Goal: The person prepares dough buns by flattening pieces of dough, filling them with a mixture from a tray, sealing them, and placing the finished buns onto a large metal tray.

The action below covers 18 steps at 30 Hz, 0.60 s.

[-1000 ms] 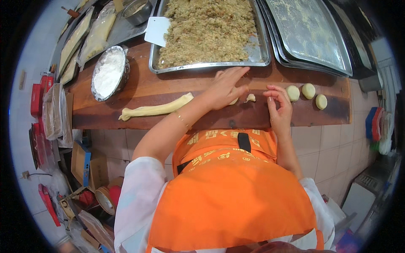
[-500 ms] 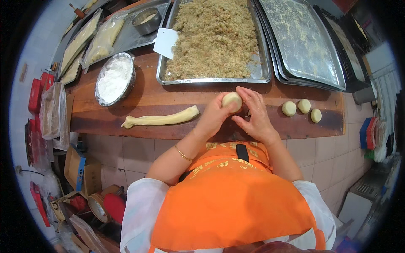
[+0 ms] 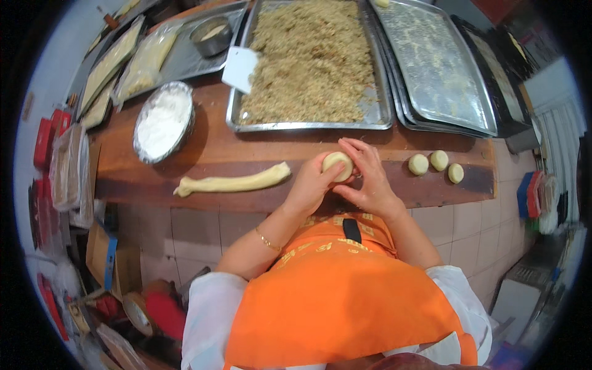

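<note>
At frame centre, my left hand (image 3: 310,184) holds a round dough piece (image 3: 339,168); my right hand (image 3: 375,188), thumb and fingers apart, curves around its right side over the tabletop (image 3: 216,151).

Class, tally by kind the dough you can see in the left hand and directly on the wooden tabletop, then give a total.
Dough rope: 1
Loose round dough pieces: 3
Dough round in the left hand: 1
Total: 5
</note>
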### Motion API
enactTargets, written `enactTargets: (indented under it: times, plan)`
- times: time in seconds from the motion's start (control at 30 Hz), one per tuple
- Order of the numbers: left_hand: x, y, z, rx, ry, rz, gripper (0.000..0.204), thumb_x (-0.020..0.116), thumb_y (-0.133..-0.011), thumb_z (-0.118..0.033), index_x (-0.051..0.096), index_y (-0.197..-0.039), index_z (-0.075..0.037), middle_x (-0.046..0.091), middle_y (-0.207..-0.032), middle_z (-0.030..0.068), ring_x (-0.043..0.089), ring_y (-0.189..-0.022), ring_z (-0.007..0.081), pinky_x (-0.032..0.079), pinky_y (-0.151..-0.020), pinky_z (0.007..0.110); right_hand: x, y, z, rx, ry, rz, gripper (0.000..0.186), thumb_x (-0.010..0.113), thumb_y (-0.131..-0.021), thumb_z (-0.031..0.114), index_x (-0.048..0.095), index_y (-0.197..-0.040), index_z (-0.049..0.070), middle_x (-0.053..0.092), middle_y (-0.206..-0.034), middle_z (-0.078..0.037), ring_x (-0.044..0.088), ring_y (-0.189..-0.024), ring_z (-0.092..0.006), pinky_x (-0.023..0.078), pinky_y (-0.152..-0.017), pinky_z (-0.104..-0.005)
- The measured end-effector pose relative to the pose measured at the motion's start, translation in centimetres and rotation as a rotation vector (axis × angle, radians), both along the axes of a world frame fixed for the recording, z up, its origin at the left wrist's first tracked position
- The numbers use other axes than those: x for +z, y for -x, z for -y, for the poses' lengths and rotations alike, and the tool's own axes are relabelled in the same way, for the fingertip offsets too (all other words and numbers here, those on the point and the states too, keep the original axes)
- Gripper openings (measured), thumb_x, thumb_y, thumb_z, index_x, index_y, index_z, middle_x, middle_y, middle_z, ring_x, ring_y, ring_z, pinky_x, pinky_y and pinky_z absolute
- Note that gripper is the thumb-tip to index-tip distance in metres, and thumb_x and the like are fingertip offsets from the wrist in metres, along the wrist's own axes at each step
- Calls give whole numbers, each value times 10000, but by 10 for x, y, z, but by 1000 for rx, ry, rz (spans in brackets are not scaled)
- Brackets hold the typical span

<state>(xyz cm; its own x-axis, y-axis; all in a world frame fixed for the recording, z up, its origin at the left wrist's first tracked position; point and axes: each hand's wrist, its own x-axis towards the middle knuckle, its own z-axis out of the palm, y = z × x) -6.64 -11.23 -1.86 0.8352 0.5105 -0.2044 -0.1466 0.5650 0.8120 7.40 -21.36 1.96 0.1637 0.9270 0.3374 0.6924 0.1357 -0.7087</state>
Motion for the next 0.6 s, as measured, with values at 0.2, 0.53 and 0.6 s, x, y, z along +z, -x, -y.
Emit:
enactTargets:
  times: [0.2,0.53,0.6]
  plan:
    - [13,-16,0,35,19,20,345,604,-1013,-204,544,-1296,-16,615,-1177,50,614,-1053,111,525,-848,263,22,-17,-11,62,6,246,645,821,-694,96,589,-1296,103,558,-1251,-132,528,-1168,-357,458,-980,-434]
    - [24,10,-7,89,-119,-47,327,489,-1052,-161,501,-1325,17,625,-1248,166,625,-1153,227,515,-950,322,65,-137,3,-431,-124,105,501,744,-772,110,615,-1255,73,620,-1197,-75,592,-1033,-208,462,-935,-319]
    - [17,21,-12,101,-126,-69,302,487,-1053,-159,515,-1298,15,637,-1218,164,639,-1123,222,519,-937,319,60,-171,6,-468,-68,-18,483,747,-799,186,616,-1250,76,610,-1189,-114,606,-1055,-257,486,-919,-353]
